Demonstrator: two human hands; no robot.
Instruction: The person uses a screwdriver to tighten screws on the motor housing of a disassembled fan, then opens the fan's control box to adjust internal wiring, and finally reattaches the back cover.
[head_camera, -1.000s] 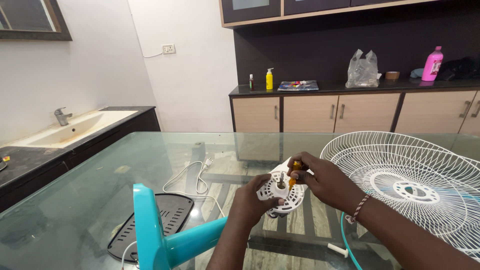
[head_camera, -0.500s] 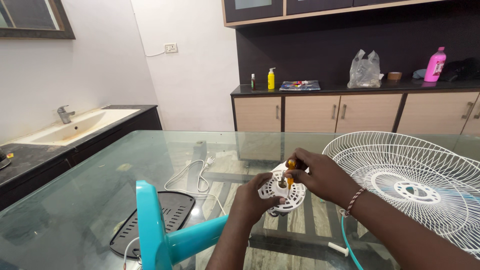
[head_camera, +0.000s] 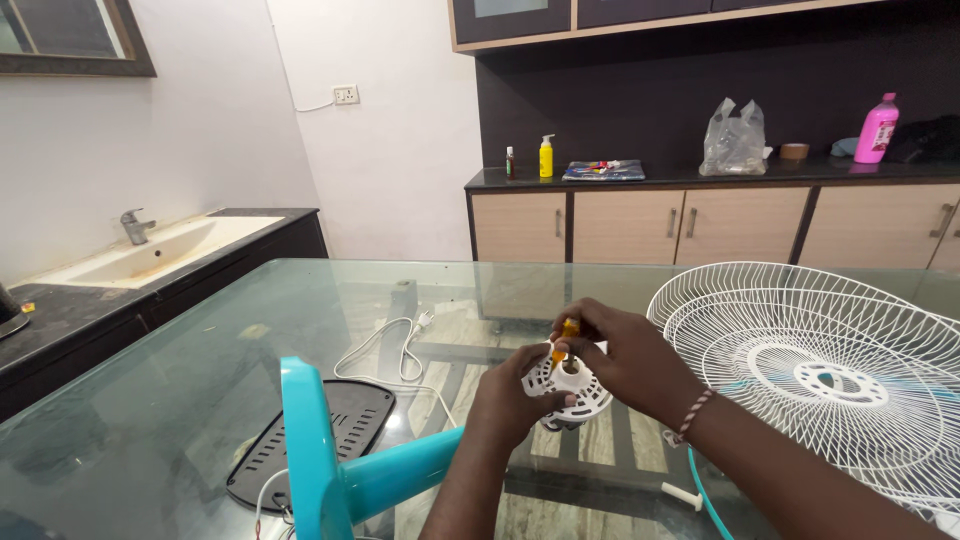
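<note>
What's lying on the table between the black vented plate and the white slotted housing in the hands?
In the head view, only the coiled white power cord lies on the glass table between the black vented plate and the white slotted housing.

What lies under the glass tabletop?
Through the glass tabletop show a stone-patterned floor and dark table frame bars. The fan guard, teal stand and both hands hide whatever lies beneath them.

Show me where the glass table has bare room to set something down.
Bare glass table runs along the left edge toward the sink, and across the far side behind the cord. Crowded: both hands at the white part, the grille, the teal stand and black plate.
</note>
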